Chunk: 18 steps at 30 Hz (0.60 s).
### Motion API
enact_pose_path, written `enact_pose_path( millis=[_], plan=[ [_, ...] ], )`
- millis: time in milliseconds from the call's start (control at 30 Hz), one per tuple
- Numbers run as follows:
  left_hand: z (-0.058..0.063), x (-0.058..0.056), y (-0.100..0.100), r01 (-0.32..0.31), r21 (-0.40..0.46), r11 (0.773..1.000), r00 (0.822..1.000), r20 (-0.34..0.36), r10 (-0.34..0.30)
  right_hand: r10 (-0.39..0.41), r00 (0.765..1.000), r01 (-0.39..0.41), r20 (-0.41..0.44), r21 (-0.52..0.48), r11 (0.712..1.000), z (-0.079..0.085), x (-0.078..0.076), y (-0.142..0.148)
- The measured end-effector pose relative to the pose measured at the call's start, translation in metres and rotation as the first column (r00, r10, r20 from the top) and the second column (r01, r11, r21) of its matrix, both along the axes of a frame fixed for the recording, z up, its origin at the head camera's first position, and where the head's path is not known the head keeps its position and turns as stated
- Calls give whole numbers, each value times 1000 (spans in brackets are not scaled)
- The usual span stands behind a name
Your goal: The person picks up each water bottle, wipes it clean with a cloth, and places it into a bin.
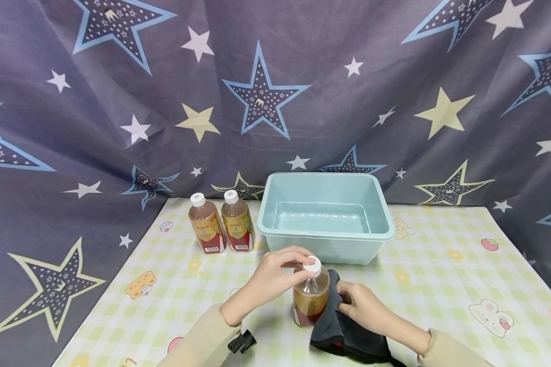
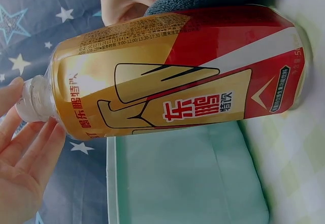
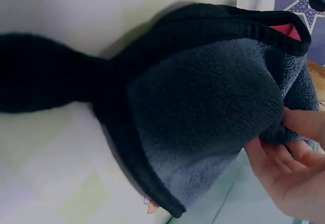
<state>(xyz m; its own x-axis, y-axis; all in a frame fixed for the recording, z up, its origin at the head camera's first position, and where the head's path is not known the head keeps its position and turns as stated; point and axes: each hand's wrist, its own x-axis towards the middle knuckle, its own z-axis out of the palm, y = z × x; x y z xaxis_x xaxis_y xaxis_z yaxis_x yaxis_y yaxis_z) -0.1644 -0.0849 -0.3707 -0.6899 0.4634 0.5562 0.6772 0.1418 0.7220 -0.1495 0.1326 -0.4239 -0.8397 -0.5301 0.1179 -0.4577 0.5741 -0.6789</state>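
My left hand (image 1: 280, 272) grips the white cap and neck of a drink bottle (image 1: 310, 300) with a gold and red label, which stands upright on the table. The left wrist view shows that bottle's label (image 2: 193, 76) side-on, with fingers around its cap. In my right hand (image 1: 362, 308) is a bunched dark grey cloth (image 1: 335, 326) with black edging, its upper part up against the bottle's right side. Close up in the right wrist view, thumb and fingers pinch the fuzzy cloth (image 3: 203, 97), and a bit of red lining shows at its edge.
A light blue plastic bin (image 1: 326, 244) stands just behind the held bottle. To its left are two more bottles of the same kind (image 1: 206, 229), side by side. A checked cloth (image 1: 441, 285) covers the table, and a star-patterned curtain (image 1: 303, 127) hangs behind.
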Motion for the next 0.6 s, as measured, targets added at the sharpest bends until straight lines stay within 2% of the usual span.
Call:
enact_pose_path(
  millis=[167, 600],
  plan=[
    [1, 0, 0, -4, -6, 1000, 1000, 11, 5, -7, 1000, 7, -3, -4, 1000, 6, 1, 1],
    [0, 0, 0, -8, 10, 1000, 1000, 23, 8, -50, 997, 47, -57, -58, 997, 47, 7, 4]
  ],
)
